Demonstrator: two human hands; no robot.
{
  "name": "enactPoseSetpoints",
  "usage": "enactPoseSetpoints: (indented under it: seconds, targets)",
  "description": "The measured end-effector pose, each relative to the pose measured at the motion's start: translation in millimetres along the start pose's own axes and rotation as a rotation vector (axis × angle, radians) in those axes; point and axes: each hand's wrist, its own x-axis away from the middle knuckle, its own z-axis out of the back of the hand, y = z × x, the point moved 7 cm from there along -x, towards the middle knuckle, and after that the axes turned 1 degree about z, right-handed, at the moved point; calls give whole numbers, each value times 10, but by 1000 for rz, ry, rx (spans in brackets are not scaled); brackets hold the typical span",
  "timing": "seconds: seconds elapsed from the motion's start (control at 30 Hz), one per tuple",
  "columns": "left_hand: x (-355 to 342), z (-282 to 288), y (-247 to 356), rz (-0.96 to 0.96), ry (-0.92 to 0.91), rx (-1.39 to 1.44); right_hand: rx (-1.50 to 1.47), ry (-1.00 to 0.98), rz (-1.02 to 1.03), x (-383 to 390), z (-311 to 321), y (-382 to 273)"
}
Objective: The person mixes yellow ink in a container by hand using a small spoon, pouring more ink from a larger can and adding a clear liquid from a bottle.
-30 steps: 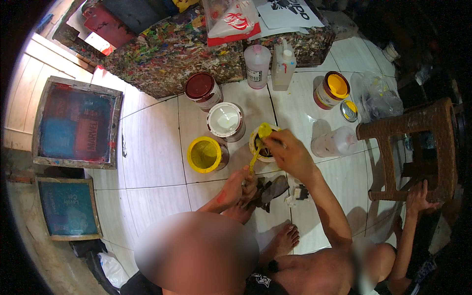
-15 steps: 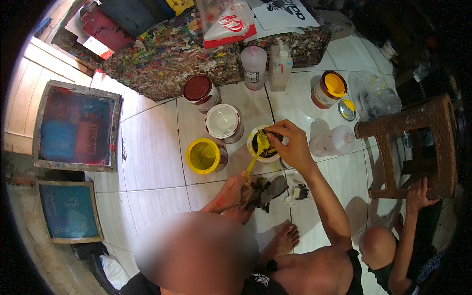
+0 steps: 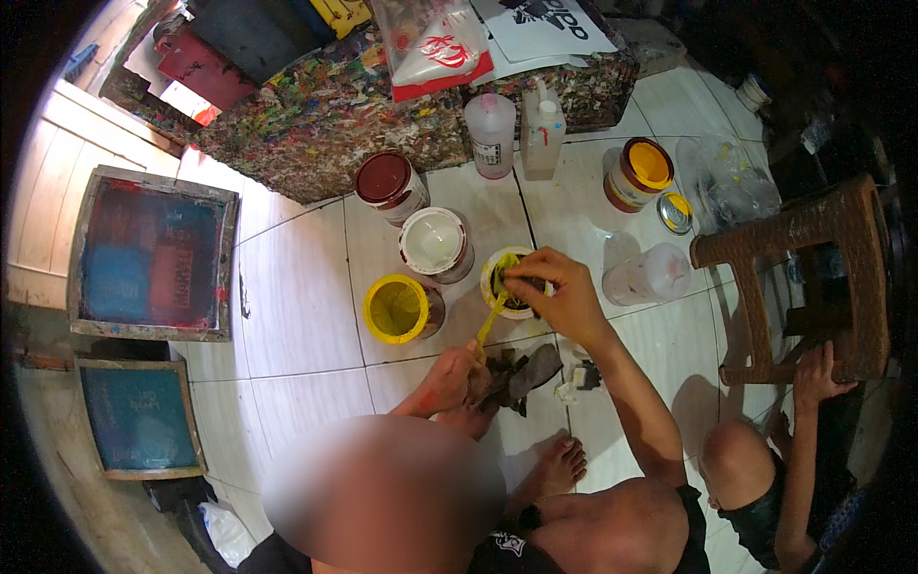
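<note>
My left hand [image 3: 464, 375] is closed around the handle of a yellow plastic spoon [image 3: 491, 321], which slants up over a small white-rimmed tub [image 3: 486, 298] with dark contents. My right hand [image 3: 559, 287] reaches over the tub, thumb and fingers pinched together at the spoon's yellow-smeared head. What lies between those fingertips is hidden. Left of the tub stand a yellow-rimmed paint pot [image 3: 394, 309], a pot of white paint [image 3: 433, 241] and a can with a dark red lid [image 3: 390, 187]. A dark, stained rag [image 3: 524, 375] lies below the tub.
Two plastic bottles [image 3: 491, 136] [image 3: 543, 134] stand against the paint-crusted bench [image 3: 316, 134]. Rightward are an orange-yellow paint can [image 3: 629, 187], its lid [image 3: 674, 213], a lying bottle [image 3: 648, 275] and a brown stool [image 3: 736, 251], gripped by another person's hand [image 3: 819, 376]. Framed screens [image 3: 151, 253] lean at left.
My right hand has shifted slightly left and down, its fingertips now at the spoon's head. A dark piece visible by those fingertips before is no longer distinct. My left hand stays nearly in place.
</note>
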Motion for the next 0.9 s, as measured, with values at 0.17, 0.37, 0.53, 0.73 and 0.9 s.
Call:
enactPoseSetpoints:
  seconds: [0.17,0.37,0.53,0.73,0.9]
  targets:
    - [45,-72,-39,7,13,48,105,115,18,-79,76,-15]
    - [14,-52,-71,48,-61,150,100,-93,103,-32,-2,-224]
    - [43,-79,6,-62,13,81,35,36,-63,-65,36,-53]
    - [45,-18,74,-124,16,-25,66,-88,175,57,-22,-309]
    - [27,172,-208,-158,275,-73,72,107,-59,-55,179,146]
